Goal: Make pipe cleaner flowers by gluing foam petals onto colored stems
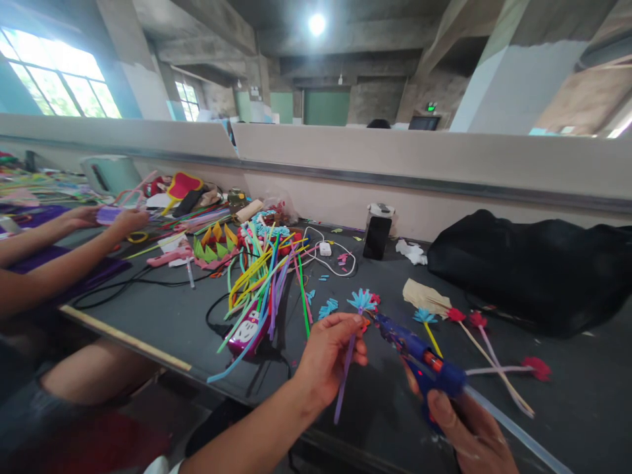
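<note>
Near the middle of the head view, my left hand [328, 359] pinches a purple stem [347, 378] topped by a light blue fringed flower [362, 300]. My right hand [461, 428] is wrapped round the handle of a dark blue glue gun [419, 352], whose nozzle points at the base of that flower. A long translucent glue stick [516, 431] sticks out of the gun's rear. Blue cut pieces [328, 308] lie left of the flower. Just right of the gun, a finished-looking blue flower on a yellow stem [429, 326] lies on the table.
Red flowers [536, 368] lie at the right, before a black bag [528, 273]. A phone [376, 237] stands at the back. Colourful stems [266, 276] cover a purple power strip [249, 331]. Another person's hands [126, 220] hold something purple at the left.
</note>
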`<move>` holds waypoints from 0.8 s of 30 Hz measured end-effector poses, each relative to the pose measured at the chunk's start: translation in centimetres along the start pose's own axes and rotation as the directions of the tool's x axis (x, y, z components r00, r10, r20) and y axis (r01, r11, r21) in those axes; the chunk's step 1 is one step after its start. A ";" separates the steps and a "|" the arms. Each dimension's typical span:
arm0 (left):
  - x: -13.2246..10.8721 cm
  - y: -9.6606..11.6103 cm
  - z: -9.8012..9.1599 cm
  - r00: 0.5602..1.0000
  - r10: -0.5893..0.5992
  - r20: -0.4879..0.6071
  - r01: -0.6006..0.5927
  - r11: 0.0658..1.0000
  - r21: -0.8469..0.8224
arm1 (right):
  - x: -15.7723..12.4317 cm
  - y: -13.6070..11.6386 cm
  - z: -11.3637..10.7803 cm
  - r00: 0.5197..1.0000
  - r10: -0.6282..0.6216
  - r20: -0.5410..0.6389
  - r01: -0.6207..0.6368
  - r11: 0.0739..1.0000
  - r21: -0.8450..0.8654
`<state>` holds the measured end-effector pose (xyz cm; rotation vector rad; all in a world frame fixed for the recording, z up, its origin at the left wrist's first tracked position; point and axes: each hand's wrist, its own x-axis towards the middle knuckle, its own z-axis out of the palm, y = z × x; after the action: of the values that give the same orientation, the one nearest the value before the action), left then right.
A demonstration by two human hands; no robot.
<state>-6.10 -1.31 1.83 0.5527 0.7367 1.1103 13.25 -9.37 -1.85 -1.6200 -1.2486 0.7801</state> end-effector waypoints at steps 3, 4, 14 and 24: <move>0.0 0.0 0.0 1.000 0.001 0.009 -0.001 1.000 0.003 | 0.0 0.0 0.0 1.000 -0.010 0.001 0.010 1.000 0.029; 0.0 0.0 0.0 1.000 -0.002 0.012 0.002 1.000 0.003 | 0.0 -0.1 0.0 1.000 -0.015 0.005 0.015 0.999 0.032; 0.2 0.0 -0.2 0.999 0.004 0.045 -0.004 1.000 0.002 | -0.1 -1.1 0.4 0.997 -0.071 -0.017 0.072 0.995 0.075; 0.2 -0.1 -0.3 0.998 0.014 0.069 -0.014 1.000 0.009 | -0.6 -0.9 1.0 0.999 -0.025 -0.042 0.030 0.993 0.113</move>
<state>-6.21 -1.17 1.48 0.6020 0.6796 1.0961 11.90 -9.56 -1.36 -1.5171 -1.1748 0.7834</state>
